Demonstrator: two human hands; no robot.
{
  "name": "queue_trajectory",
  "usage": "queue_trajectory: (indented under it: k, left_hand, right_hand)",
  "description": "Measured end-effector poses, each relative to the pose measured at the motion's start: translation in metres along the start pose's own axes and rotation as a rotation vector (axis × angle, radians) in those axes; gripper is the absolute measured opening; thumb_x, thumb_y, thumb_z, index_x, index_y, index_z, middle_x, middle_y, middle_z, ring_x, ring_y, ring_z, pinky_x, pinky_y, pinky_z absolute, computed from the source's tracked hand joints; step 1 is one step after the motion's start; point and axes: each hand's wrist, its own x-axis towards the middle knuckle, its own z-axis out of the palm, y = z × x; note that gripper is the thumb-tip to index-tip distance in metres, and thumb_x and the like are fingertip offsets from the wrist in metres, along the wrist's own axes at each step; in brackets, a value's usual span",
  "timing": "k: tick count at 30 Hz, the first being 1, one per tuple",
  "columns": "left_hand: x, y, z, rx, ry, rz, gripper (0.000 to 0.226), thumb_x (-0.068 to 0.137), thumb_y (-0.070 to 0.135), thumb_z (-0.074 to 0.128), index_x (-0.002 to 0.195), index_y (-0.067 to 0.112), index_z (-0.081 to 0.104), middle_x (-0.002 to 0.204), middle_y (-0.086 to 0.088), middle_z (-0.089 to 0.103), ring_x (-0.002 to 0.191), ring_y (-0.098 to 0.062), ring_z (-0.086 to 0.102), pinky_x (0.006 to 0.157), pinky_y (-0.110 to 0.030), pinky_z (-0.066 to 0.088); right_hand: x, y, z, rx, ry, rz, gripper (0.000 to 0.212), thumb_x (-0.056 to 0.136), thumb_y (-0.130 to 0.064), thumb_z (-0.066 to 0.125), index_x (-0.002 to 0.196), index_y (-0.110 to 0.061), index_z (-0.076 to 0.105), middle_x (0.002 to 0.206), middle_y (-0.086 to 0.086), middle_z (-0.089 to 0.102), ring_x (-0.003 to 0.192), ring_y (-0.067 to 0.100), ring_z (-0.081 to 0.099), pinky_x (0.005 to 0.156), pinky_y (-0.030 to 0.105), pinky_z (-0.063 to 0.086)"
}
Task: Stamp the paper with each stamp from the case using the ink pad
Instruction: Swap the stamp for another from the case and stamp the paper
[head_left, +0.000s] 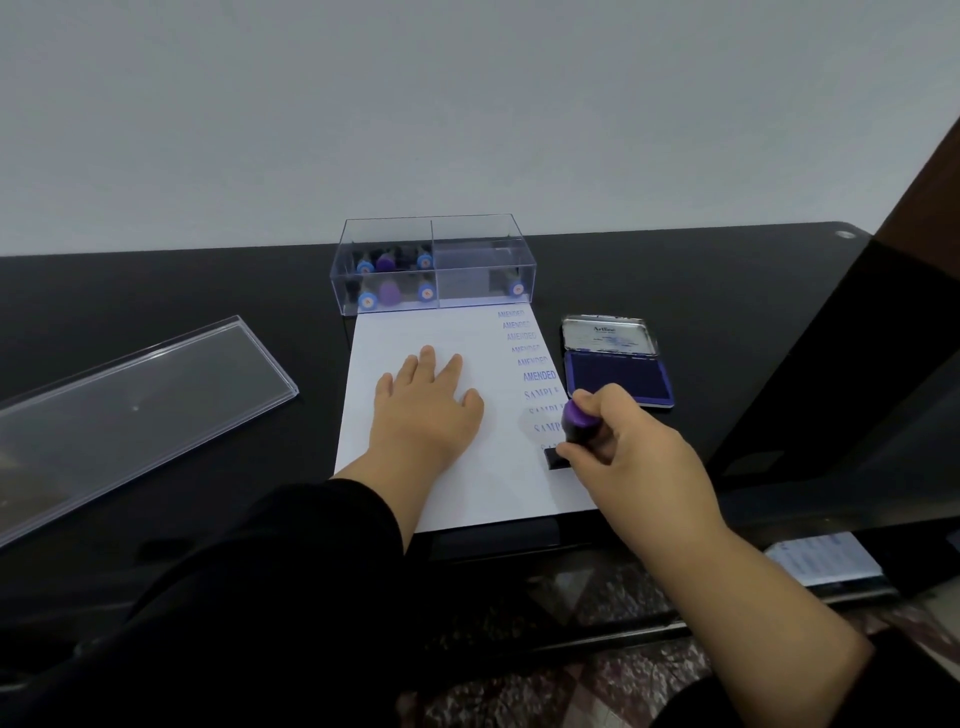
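Observation:
A white paper (415, 332) lies on the black table, with blue AMENDED and SAMPLE prints down its right edge. My left hand (428, 402) lies flat on the sheet, fingers straight. My right hand (631, 452) grips a purple-handled stamp (576, 423), its dark base down on the paper near the right edge, under the last SAMPLE print. The open ink pad (618, 376), blue with a metal lid, sits just right of the paper. Behind the paper stands the clear case (434, 265) holding several stamps, mostly in its left half.
The case's clear lid (140, 400) lies on the table at the left. A dark panel (831, 364) rises at the right. The table's front edge runs just below the paper, with patterned floor beneath.

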Motion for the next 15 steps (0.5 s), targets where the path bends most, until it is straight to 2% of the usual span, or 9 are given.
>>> queue_trajectory:
  k: [9, 15]
  left_hand:
    - [0.0007, -0.0003, -0.0012, 0.012, -0.013, 0.005, 0.056, 0.100, 0.043, 0.017, 0.152, 0.027, 0.003, 0.160, -0.002, -0.008, 0.147, -0.019, -0.007, 0.117, -0.040, -0.004]
    - [-0.0003, 0.0001, -0.0006, 0.007, -0.004, 0.006, 0.056, 0.100, 0.042, 0.018, 0.152, 0.026, 0.004, 0.160, -0.002, -0.007, 0.147, -0.019, -0.006, 0.117, -0.040, -0.003]
  right_hand:
    - [0.0003, 0.0005, 0.0061, -0.032, -0.026, 0.021, 0.019, 0.088, -0.023, 0.063, 0.099, -0.030, 0.049, 0.090, -0.015, 0.059, 0.086, 0.011, 0.060, 0.071, 0.029, 0.050]
    - [-0.0002, -0.0017, 0.0072, -0.063, -0.017, 0.018, 0.021, 0.088, -0.021, 0.062, 0.093, -0.030, 0.043, 0.092, -0.011, 0.062, 0.084, 0.014, 0.060, 0.068, 0.031, 0.051]
